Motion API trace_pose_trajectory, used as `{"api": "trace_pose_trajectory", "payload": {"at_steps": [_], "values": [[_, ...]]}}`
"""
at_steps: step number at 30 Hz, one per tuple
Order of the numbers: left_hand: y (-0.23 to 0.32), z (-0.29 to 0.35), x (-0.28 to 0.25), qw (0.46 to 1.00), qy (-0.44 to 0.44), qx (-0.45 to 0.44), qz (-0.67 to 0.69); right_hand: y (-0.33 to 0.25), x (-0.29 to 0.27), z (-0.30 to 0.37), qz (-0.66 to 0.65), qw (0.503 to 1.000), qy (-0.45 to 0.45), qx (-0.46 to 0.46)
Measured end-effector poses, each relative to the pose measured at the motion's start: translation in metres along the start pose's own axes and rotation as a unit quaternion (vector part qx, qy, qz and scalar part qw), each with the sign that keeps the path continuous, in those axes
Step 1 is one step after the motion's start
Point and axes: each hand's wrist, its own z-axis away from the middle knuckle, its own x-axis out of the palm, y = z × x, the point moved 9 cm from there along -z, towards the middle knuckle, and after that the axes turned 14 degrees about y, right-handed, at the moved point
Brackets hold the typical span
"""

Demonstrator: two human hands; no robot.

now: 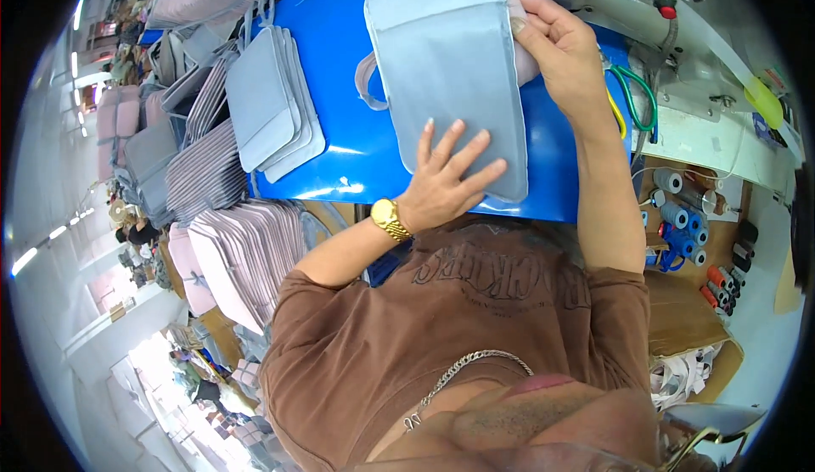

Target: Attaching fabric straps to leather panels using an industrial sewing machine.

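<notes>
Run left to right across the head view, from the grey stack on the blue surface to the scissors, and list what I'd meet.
Stack of smooth grey rectangular panels, large single blue-grey rectangular panel, right hand at that panel's edge, scissors with green looped handle.

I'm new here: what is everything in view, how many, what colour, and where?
Flat piece: one, grey, on the blue tabletop
Tabletop: one, blue, top centre
Stack of similar pieces: one, grey, tabletop's left side
Striped-looking pile: one, pale pink, lower left of tabletop
Scissor handle: one, green, right of tabletop
Thread spools: several, grey-blue, right
Cardboard box: one, brown, lower right
Watch: one, gold, left wrist
Left hand: one, spread on the flat piece
Right hand: one, pinching its upper right edge
</notes>
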Motion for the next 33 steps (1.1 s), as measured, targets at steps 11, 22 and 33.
{"api": "trace_pose_trajectory", "payload": {"at_steps": [11, 22, 33], "values": [[0.071, -0.078, -0.064, 0.993, -0.015, 0.087, 0.073, 0.009, -0.007, -0.010, -0.011, 0.999, -0.022, 0.021], [0.034, -0.109, -0.060, 0.992, -0.054, 0.109, 0.036, 0.001, 0.002, -0.004, -0.026, 0.999, -0.030, 0.037], [-0.012, -0.136, -0.056, 0.990, -0.010, 0.141, 0.005, -0.003, 0.001, -0.009, -0.005, 1.000, -0.028, -0.007]]}}
